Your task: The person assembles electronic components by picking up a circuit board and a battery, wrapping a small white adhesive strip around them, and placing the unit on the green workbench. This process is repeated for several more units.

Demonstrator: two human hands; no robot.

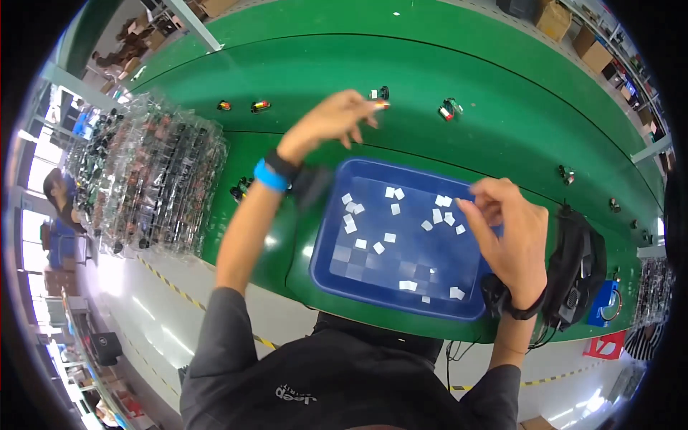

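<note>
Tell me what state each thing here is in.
Blue tray: uncovered.
White squares: scattered inside, some touching.
Left hand: fingers bent, grip unclear.
Right hand: fingers curled, grip unclear.
Small multicolored items: spaced apart.
Stack at left: plastic-wrapped.
Black bag: whether open, unclear.

Your green bench (509,125) bowing right across the frame, blue tray (462,265) sitting just below centre, plastic-wrapped stack (161,172) crowding the left, small electronic parts (447,112) dotting the upper middle, black bag (579,261) at lower right
</note>
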